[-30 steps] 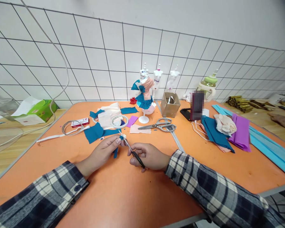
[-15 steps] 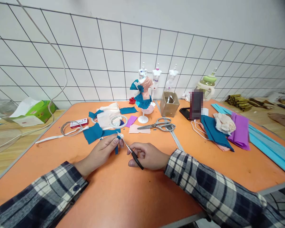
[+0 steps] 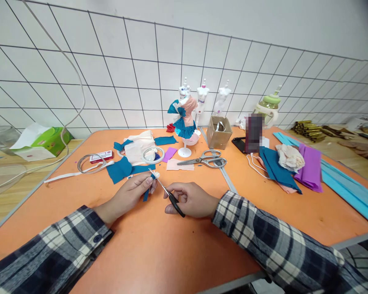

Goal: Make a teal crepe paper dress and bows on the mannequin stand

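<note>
My left hand [image 3: 131, 195] rests on the orange table [image 3: 159, 249] and pinches a small teal strip of fabric [image 3: 147, 192] with a bit of white at its top. My right hand [image 3: 190, 199] is closed around small black-handled scissors [image 3: 168, 195], whose thin blades point up and left to the strip at my left fingertips. Both sleeves are dark plaid.
Behind my hands lie teal fabric pieces [image 3: 120, 169], a tape ring [image 3: 153, 155], large silver scissors [image 3: 206, 160], a dressed mini mannequin [image 3: 184, 118], a cardboard box [image 3: 219, 133] and a phone [image 3: 253, 134]. Purple and blue paper [image 3: 310, 164] sits right, a tissue box [image 3: 45, 141] left.
Both hands have stayed almost in place. The scissor blades have shifted slightly at the teal strip, and the strip hangs a little lower left.
</note>
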`<state>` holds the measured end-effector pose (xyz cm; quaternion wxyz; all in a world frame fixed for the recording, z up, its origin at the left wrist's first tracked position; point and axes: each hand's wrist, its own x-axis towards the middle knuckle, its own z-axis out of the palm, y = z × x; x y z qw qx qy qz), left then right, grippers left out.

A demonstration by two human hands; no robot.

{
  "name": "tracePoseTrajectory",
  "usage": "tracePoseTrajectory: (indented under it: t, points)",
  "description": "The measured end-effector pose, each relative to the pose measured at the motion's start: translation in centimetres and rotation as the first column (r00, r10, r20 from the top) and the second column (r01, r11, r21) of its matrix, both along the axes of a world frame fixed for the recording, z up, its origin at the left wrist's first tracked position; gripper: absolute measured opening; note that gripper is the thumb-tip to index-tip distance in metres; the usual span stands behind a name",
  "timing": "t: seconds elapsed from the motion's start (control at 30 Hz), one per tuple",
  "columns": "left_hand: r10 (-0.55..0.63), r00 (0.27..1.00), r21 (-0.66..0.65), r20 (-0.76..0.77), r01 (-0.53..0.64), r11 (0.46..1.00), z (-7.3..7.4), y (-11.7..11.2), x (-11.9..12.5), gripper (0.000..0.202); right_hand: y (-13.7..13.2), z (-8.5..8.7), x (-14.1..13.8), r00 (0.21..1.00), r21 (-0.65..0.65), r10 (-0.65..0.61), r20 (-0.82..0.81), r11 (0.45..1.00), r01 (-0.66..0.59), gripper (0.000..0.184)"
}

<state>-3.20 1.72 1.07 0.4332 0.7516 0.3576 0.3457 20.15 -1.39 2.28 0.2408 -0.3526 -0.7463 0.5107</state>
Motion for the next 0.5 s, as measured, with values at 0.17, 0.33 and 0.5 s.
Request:
tracePoseTrajectory:
  t: [0.17,0.33,0.5]
  points:
    - [0.006,1.000,-0.016,-0.001,-0.006,1.000,-0.17,0.11,-0.18,0.045,-0.03,0.00,-0.09,0.999,-0.011,0.013,-0.030,1.000,-0.014,0.028]
    - [0.027,1.000,-0.014,-0.006,-0.027,1.000,-0.20,0.17,-0.16,0.047,0.05,-0.18,-0.15,0.999,-0.036,0.016,-0.044,0.999,-0.018,0.028]
    - [0.036,0.999,-0.001,-0.002,-0.036,0.999,0.10,0.04,0.00,0.047,-0.06,-0.08,-0.15,0.999,-0.091,0.020,-0.049,0.996,-0.025,0.027]
